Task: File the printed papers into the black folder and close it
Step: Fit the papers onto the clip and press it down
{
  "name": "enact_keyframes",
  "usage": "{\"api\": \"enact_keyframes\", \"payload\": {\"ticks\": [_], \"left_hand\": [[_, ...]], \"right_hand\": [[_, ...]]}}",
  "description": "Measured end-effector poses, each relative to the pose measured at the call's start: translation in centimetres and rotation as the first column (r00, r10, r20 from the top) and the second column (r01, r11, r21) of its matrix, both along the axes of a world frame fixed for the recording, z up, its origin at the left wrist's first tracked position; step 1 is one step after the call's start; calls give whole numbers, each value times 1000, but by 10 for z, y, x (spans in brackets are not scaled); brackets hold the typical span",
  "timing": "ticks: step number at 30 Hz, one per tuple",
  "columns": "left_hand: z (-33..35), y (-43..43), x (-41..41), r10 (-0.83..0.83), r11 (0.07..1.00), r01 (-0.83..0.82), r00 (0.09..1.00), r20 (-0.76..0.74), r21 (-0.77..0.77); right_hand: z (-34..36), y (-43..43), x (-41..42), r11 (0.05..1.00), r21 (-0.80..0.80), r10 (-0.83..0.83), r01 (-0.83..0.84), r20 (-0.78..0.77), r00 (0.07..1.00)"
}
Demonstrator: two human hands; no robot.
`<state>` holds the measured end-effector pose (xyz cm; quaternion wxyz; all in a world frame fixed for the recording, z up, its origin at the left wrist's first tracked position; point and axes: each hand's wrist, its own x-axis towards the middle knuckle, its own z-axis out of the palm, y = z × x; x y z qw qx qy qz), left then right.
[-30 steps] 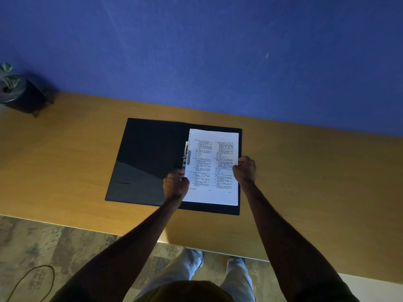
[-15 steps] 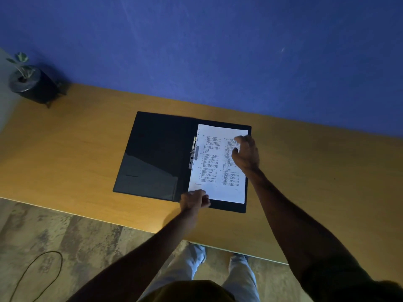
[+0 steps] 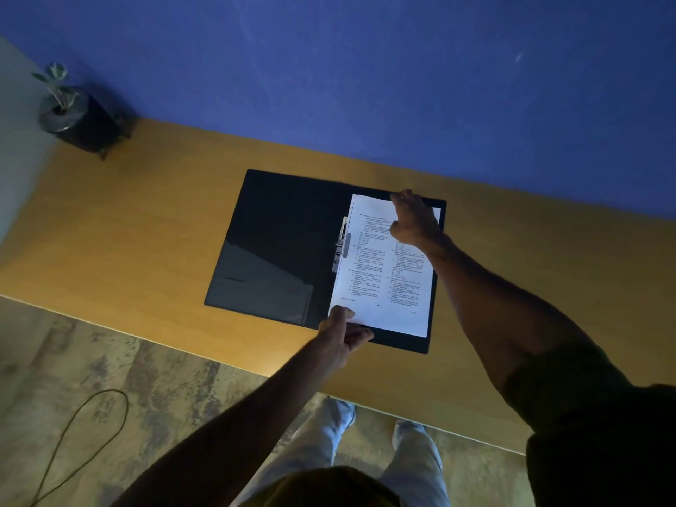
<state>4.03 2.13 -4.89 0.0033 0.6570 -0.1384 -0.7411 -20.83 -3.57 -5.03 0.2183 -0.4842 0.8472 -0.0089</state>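
1 black folder [image 3: 281, 232] lies wide open and flat on the wooden desk [image 3: 146, 221], its left cover bare and glossy. The papers [image 3: 376, 283] sit as 1 white printed stack on the folder's 3 o'clock half; how many sheets are in it I cannot tell. 1 metal clip [image 3: 342, 248] runs along the spine, right at the stack's 9 o'clock edge. Both of the person's 2 hands are on the stack. The left hand [image 3: 342, 336] has hold of the corner at 7 o'clock, thumb pressed on top of the sheet and fingers curled underneath, so it is pinching the paper. The right hand [image 3: 417, 223] reaches across to the far edge at about 1 o'clock, with its fingers bent over the top of the page; whether it grips the sheet or only presses on it I cannot tell from here. Off at 10 o'clock, well apart from the folder, 1 small potted plant [image 3: 73, 111] stands at the desk's corner against the blue wall. Down on the floor at 7 o'clock, 1 dark cable [image 3: 109, 390] lies in a loop.
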Motion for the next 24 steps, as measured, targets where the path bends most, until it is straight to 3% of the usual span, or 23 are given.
{"api": "enact_keyframes", "payload": {"ticks": [18,22,24], "left_hand": [[-19,-14,10,-26,999,27,997,-72,19],[-22,-17,18,-81,996,84,991,-106,27],[-22,-22,25,-182,983,185,977,-113,16]], "right_hand": [[-8,-11,1,997,28,-68,68,15,998],[-9,-9,2,997,16,-69,69,14,997],[-8,-7,4,996,-3,-91,91,48,995]]}}
